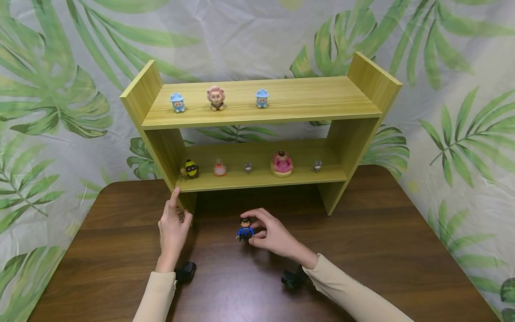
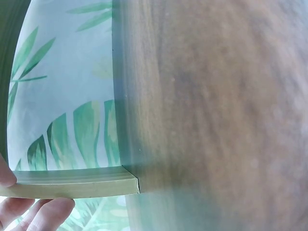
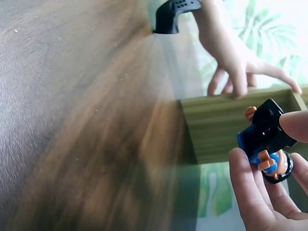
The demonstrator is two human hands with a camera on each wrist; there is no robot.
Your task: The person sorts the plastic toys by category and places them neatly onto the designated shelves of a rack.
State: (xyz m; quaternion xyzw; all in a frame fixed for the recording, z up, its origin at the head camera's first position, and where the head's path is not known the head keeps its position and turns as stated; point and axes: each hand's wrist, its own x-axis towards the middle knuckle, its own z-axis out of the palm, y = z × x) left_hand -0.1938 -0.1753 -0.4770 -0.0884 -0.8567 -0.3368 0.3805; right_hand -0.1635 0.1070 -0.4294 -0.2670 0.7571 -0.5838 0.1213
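My right hand [image 1: 277,236] holds a small toy figure [image 1: 245,230] above the table, in front of the shelf. The figure has black hair, a blue top and black legs; in the right wrist view its dark underside shows between thumb and fingers. With my left hand [image 1: 173,232] I grip the front edge of the left side panel of the wooden shelf [image 1: 261,117]. Its index finger reaches up to the lower board's left corner. In the left wrist view, thumb and fingers [image 2: 52,211] lie on opposite sides of the panel edge [image 2: 77,188].
Along the upper board stand two blue-hatted figures [image 1: 262,98] and a pink-maned one [image 1: 216,98]. The lower board bears several figures, among them a yellow-and-black one [image 1: 191,169] and a pink seated one [image 1: 282,164]. The shelf stands on a dark wooden table [image 1: 362,232] before a leaf-patterned cloth [image 1: 249,40].
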